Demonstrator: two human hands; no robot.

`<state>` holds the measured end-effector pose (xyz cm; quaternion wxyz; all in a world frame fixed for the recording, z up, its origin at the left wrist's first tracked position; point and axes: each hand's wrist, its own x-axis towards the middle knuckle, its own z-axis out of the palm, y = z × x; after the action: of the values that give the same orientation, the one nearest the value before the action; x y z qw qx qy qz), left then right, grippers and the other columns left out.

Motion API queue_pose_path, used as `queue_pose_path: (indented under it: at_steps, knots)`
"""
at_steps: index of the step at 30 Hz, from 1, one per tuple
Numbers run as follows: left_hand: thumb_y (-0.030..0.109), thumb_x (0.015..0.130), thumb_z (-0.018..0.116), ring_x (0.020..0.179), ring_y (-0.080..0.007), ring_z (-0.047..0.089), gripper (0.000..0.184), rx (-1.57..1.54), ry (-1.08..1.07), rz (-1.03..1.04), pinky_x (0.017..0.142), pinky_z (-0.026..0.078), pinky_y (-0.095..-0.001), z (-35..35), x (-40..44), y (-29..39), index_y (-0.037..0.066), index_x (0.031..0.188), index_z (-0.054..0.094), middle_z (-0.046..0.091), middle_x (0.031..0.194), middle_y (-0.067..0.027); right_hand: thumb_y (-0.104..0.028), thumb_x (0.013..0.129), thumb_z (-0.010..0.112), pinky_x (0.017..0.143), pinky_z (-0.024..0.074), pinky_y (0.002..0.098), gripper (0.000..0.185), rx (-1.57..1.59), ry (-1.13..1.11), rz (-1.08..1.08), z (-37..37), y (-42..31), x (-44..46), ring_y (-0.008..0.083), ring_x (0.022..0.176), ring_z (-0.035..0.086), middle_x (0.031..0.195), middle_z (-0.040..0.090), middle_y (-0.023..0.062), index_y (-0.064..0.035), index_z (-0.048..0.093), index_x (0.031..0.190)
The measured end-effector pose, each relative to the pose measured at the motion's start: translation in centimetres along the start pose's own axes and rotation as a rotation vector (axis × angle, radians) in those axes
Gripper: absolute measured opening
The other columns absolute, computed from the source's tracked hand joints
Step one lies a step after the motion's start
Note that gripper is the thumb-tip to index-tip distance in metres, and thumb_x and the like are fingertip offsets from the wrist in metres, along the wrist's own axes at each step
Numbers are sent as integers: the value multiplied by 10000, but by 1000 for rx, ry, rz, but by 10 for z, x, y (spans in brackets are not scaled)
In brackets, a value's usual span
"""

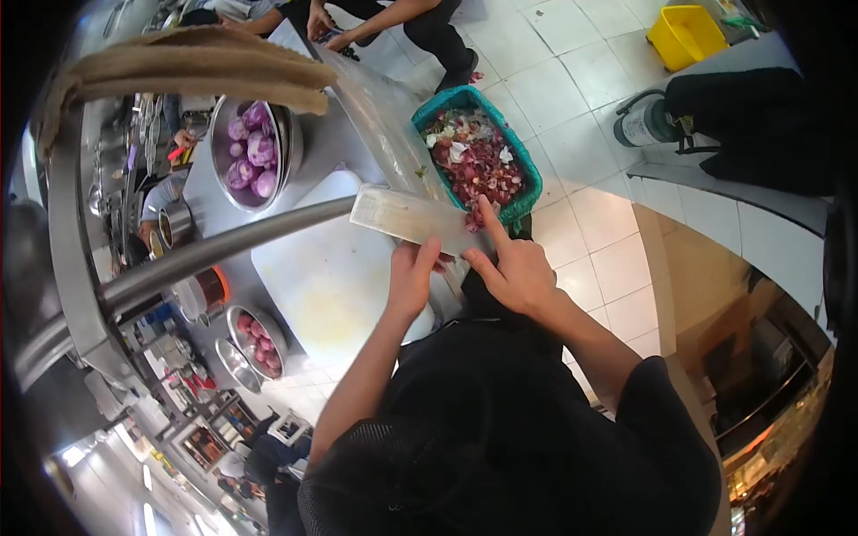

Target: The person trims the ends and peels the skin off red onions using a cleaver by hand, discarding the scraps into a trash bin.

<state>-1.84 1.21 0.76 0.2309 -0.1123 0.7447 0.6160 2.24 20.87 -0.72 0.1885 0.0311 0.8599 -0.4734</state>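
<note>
A wide, cleaver-like knife (402, 214) lies flat across the space in front of me, its pale blade smeared. My left hand (413, 275) is closed at the blade's near side, with the grip mostly hidden. My right hand (520, 272) is at the blade's right end, index finger stretched out and thumb apart. Beyond that fingertip stands a bin with a teal liner (534, 170), holding red onion skins and scraps (474, 165). Some reddish scraps (474, 221) show between the blade and the bin. Below the blade, to the left, lies a white cutting board (326, 286).
A metal bowl of peeled purple onions (253, 152) and another bowl of small red onions (257, 339) stand on the steel counter. A metal rail (232, 241) crosses above it, with a brown cloth (197, 67) hanging. Another person's hands (335, 36) are at the top.
</note>
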Motion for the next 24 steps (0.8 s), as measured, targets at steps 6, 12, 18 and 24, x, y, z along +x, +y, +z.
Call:
queue_pose_path:
  at_steps: [6,12,18,24]
  knots:
    - [228,1000,613,785,-123,625,274,-24,94,-83,608,512,-290,13,1,15,5,1157,633,669,955,-45,-526,977,558,777,526,479,771,269,9,3,28,18,22,430,853,691,892,688,275,-90,330,1570]
    - [186,976,619,710,-107,606,170,96,208,-18,578,467,-266,-10,7,5,30,1039,637,667,887,-44,-532,962,583,905,516,427,636,496,29,201,79,104,120,374,1122,667,1198,672,248,-138,530,1458]
    - [203,981,588,829,-264,669,253,344,209,230,762,513,-390,-21,3,-12,-36,1019,663,699,905,-144,-513,910,646,899,524,456,578,18,193,160,46,80,130,392,1007,683,1042,704,203,-122,638,1335]
    - [204,961,599,906,-358,685,267,300,190,139,822,506,-421,-16,-4,-9,-43,1028,674,708,958,-218,-295,831,744,1091,435,449,687,-195,319,-5,109,146,140,422,1254,549,1468,484,254,-73,525,1442]
